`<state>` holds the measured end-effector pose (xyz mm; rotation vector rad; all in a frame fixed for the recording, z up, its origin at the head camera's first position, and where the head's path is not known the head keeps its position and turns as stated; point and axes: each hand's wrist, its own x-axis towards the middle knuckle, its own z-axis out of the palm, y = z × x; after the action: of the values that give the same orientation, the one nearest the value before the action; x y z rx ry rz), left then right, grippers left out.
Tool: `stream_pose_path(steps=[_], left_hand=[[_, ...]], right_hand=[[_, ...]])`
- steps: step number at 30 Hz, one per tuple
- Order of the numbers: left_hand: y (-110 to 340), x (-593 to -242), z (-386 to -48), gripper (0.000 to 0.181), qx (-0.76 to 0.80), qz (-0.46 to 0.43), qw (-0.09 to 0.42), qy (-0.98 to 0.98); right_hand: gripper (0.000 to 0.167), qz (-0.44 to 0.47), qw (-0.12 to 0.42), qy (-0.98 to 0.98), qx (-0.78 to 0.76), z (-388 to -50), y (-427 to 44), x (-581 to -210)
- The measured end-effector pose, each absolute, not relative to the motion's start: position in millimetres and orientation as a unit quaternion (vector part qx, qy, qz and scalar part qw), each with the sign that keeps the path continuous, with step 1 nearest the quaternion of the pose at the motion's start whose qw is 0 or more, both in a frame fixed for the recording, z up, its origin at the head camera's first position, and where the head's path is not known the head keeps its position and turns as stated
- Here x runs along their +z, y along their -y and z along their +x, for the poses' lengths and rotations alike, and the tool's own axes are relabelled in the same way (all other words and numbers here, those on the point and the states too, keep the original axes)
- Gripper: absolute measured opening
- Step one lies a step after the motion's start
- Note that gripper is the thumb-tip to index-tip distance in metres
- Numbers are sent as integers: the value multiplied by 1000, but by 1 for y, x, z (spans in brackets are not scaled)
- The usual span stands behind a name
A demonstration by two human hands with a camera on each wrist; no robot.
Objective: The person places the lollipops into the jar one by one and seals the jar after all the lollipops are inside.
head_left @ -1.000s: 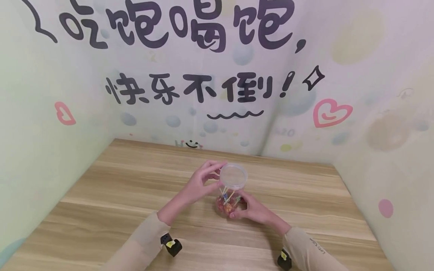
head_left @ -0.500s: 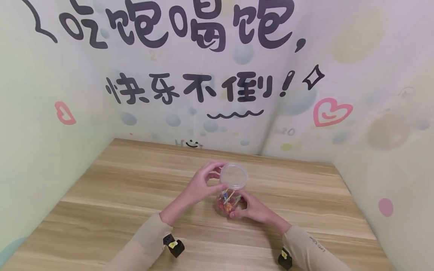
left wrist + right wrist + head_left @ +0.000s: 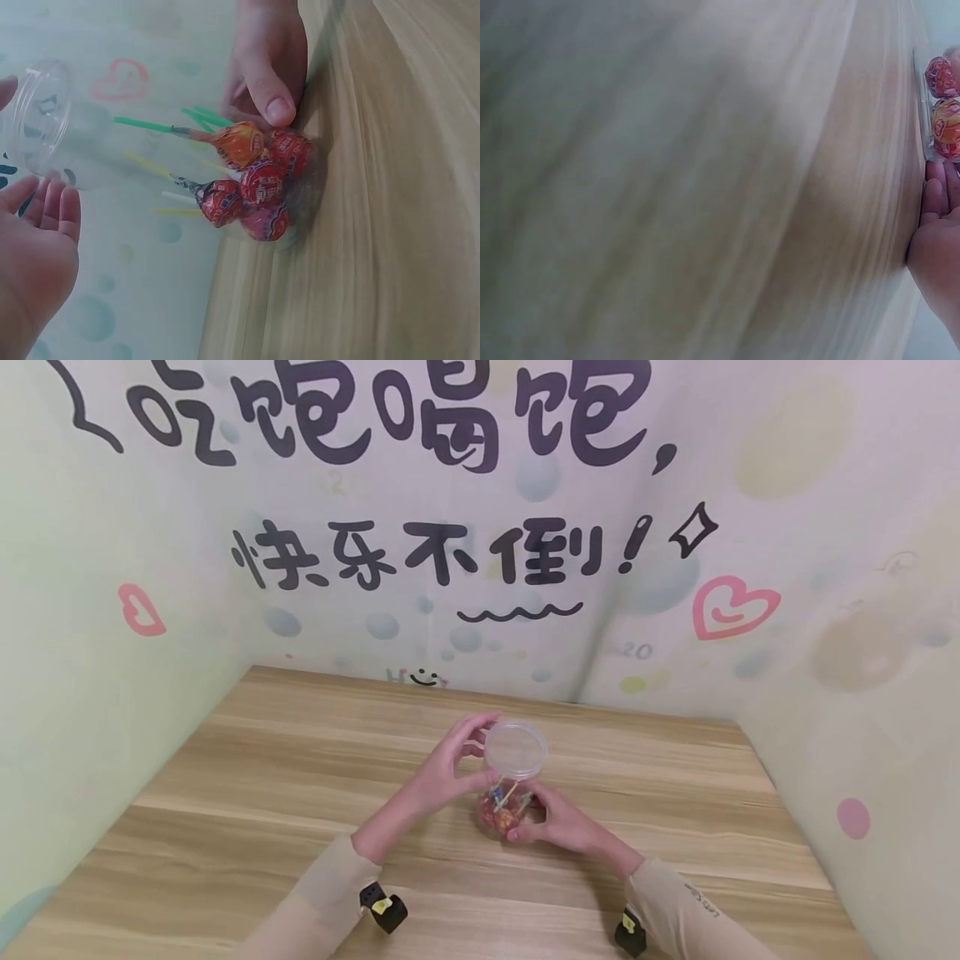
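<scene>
A clear plastic jar (image 3: 489,817) stands upright on the wooden table, with several wrapped lollipops (image 3: 255,187) gathered at its bottom, their sticks pointing upward. At its mouth sits a round transparent lid (image 3: 516,749). My left hand (image 3: 444,770) holds the lid's rim from the left, with thumb in front and fingers behind. Low on the jar's right side, my right hand (image 3: 561,823) grips the wall between thumb and fingers. The right wrist view catches only part of the right hand (image 3: 939,232) beside the jar's base.
The wood-grain table (image 3: 262,793) extends around the jar on all sides. Behind it rises a pale wall (image 3: 360,635) with black lettering, and printed side walls flank the table. Black wrist cameras hang below both sleeves.
The left hand shifts very slightly at the lid, its thumb moving a little along the rim. The right hand and the jar stay in place.
</scene>
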<state>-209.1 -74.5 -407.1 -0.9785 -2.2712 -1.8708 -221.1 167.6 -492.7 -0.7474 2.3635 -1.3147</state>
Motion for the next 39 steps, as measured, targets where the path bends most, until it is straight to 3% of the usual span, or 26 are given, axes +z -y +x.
stream_pose_path(steps=[4, 10, 24, 31, 39], left_hand=[[72, -409, -205, 74, -608, -281, 35, 742], [69, -411, -205, 65, -614, -265, 52, 741], [75, -411, -208, 59, -640, -286, 17, 713], [69, -410, -204, 67, -642, -246, 27, 726], [71, -409, -207, 60, -642, -262, 29, 721]], right_hand=[[72, -266, 167, -829, -462, -222, -167, -494], [69, -271, 164, -829, -461, -222, -167, -495], [73, -268, 165, -828, -464, -222, -167, -495], [70, -262, 171, -829, -464, -223, -168, -496], [72, -257, 173, -830, -463, -224, -167, -494]])
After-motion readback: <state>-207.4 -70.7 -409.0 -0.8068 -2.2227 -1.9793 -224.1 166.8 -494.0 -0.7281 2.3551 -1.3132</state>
